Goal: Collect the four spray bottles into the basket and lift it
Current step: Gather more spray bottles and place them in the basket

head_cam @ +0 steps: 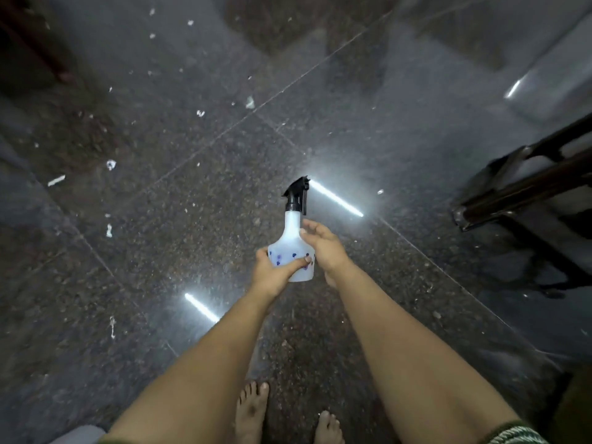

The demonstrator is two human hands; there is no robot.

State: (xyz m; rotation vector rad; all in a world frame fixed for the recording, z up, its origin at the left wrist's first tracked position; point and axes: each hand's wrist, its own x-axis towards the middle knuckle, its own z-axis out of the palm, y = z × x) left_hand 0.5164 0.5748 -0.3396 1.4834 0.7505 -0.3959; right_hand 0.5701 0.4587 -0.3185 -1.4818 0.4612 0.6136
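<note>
Left hand wrapping spray bottle base, holding it in air over floor. Right hand half-open, fingers brushing bottle shoulder, not gripping. Basket not showing. Risk: bottle slipping during handover, dropping near bare feet.

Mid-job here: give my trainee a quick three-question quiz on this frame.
1. True or false: the left hand grips the spray bottle around its base.
2. What colour is the bottle's trigger head? A) black B) red C) white
3. Is a basket in view?

Key: 1 true. 2 A. 3 No; only the speckled floor, scattered white scraps, two bare feet and a dark furniture frame show. The right hand is open beside the bottle's neck.
</note>
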